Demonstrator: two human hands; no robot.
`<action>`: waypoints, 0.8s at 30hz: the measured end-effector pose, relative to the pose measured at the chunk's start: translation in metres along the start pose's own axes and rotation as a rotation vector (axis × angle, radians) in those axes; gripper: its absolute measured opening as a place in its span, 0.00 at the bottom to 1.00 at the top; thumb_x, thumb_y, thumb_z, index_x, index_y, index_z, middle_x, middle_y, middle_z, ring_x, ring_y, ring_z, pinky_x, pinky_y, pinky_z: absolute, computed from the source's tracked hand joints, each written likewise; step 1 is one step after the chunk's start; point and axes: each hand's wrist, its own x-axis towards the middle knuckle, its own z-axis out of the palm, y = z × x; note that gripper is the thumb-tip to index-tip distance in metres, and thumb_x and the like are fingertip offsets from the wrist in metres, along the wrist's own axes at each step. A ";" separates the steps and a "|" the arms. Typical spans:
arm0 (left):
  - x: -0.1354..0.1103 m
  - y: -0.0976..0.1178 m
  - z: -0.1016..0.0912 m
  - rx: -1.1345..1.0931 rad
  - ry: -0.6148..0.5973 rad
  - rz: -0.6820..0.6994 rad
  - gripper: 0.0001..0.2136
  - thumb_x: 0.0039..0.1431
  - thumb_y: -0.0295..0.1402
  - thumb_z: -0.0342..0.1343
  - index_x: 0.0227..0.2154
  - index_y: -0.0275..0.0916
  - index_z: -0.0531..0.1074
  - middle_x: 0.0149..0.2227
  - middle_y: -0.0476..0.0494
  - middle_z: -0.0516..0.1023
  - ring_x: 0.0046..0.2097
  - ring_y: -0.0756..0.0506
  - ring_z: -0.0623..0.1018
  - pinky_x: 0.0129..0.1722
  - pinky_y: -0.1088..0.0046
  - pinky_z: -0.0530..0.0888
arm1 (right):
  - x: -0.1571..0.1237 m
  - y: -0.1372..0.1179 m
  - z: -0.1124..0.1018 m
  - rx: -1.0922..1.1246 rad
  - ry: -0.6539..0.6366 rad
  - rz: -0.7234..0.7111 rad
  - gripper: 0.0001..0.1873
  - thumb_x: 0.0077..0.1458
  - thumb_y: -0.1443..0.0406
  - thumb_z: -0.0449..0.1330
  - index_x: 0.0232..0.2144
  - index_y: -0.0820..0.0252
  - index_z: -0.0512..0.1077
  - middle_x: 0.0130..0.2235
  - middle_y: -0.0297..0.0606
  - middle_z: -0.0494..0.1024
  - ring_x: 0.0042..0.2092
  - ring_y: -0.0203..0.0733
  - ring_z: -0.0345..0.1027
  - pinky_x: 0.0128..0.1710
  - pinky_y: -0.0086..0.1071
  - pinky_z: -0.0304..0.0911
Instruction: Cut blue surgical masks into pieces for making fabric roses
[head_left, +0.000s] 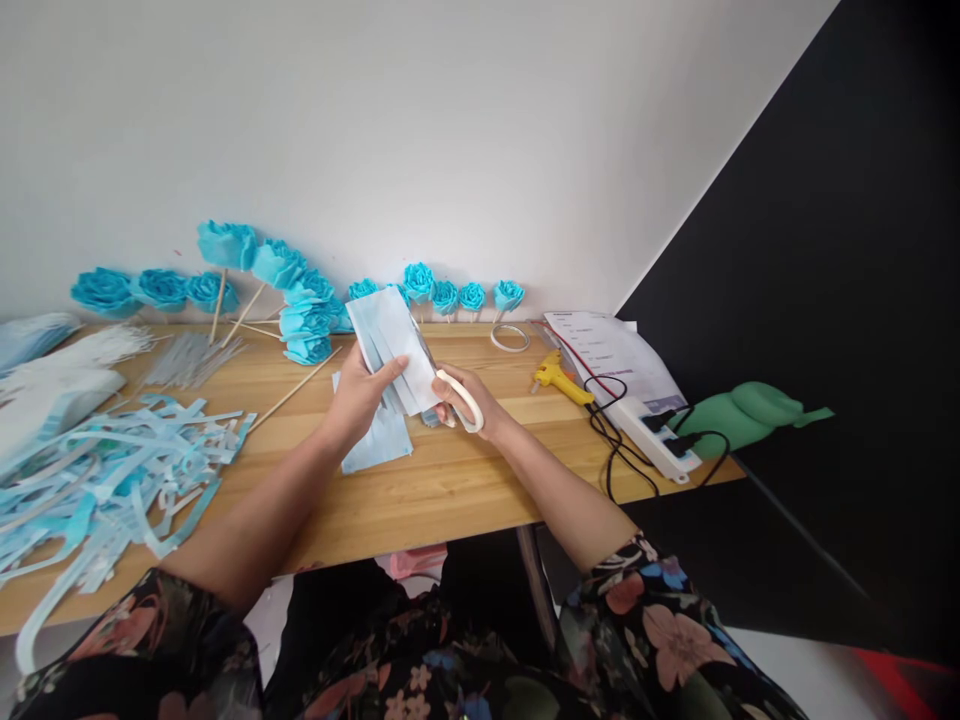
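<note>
- Our right hand (463,402) grips white-handled scissors (450,385), blades angled up-left into the mask.
- Our left hand (360,395), just beside, pinches the blue face mask (390,345), its long axis tilted away from us.
- Beyond the grip, paper roses (300,300); leftward, cut strips (112,470).

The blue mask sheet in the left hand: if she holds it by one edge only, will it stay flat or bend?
The blue mask sheet would probably droop: it looks thin and pleated, and the left hand supports it from below. It seems very light. The cut strips lie curled, which suggests soft material.
</note>
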 end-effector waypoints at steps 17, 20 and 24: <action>0.001 -0.001 -0.001 -0.018 -0.010 -0.006 0.29 0.47 0.42 0.71 0.51 0.38 0.72 0.49 0.39 0.80 0.48 0.38 0.80 0.48 0.61 0.77 | 0.000 -0.002 0.006 0.042 0.107 0.085 0.29 0.44 0.42 0.70 0.27 0.59 0.66 0.20 0.27 0.68 0.17 0.27 0.57 0.14 0.22 0.52; 0.001 -0.002 0.000 -0.021 -0.005 -0.011 0.29 0.46 0.42 0.72 0.51 0.38 0.72 0.48 0.39 0.81 0.47 0.39 0.80 0.48 0.61 0.77 | 0.000 -0.004 0.007 0.049 0.122 0.102 0.28 0.42 0.45 0.72 0.26 0.59 0.66 0.19 0.27 0.68 0.17 0.27 0.58 0.14 0.22 0.52; 0.000 -0.002 0.000 -0.042 -0.009 -0.025 0.30 0.45 0.42 0.72 0.51 0.38 0.72 0.48 0.39 0.81 0.47 0.38 0.81 0.48 0.60 0.77 | 0.000 -0.005 0.008 0.063 0.134 0.122 0.28 0.40 0.46 0.73 0.26 0.59 0.65 0.19 0.26 0.68 0.16 0.26 0.57 0.14 0.22 0.52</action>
